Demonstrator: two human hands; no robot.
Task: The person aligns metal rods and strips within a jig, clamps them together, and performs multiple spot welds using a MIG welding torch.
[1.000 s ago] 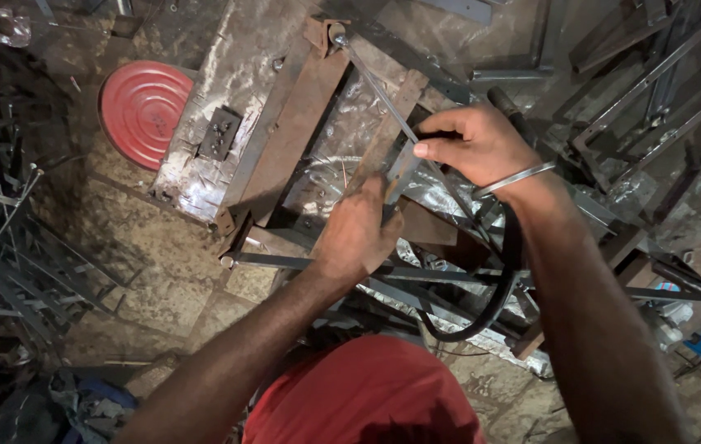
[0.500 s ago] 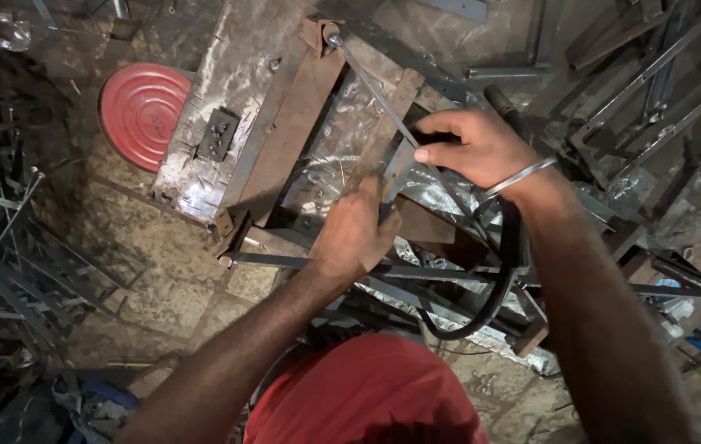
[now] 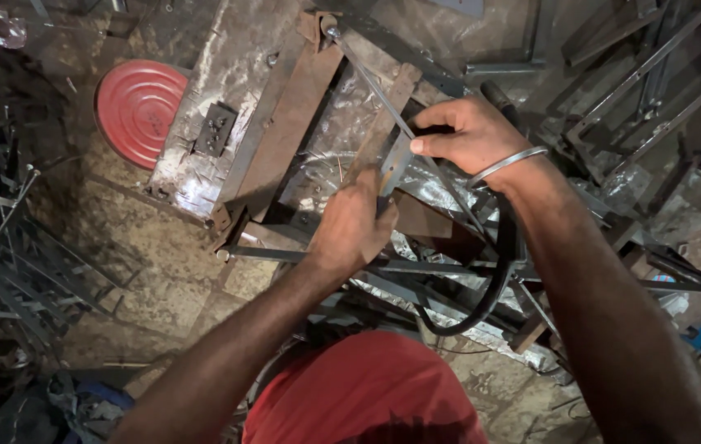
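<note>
Rusty steel fills the middle of the floor: a frame (image 3: 285, 131) of flat brown bars lies on a silvery sheet (image 3: 219, 90), with a thin rod (image 3: 375, 90) running slantwise across it from a bolt at the top corner. Both hands meet over this frame. The right hand (image 3: 465, 136), a metal bangle (image 3: 508, 163) on its wrist, is closed with thumb and fingers pinched on a short flat strip (image 3: 396, 164) that stands against the rod. The left hand (image 3: 355, 226) is curled just below, its fingers wrapped onto the lower end of the same strip, though how tightly I cannot tell from here. The strip sits near the centre of the frame, between the two hands.

A black hose (image 3: 494, 279) loops down under the right forearm and crosses the lower bars, crowding that side. A long bar (image 3: 449, 270) runs across beneath both wrists. To the left on the stone floor lies a red ribbed disc (image 3: 138, 107), and beside it on the sheet a small dark plate (image 3: 215, 129) with holes. Loose metal rods (image 3: 13, 247) are heaped at the far left; more angle frames (image 3: 646, 74) are stacked at the upper right. The person's red shirt (image 3: 367, 386) shows at the bottom.
</note>
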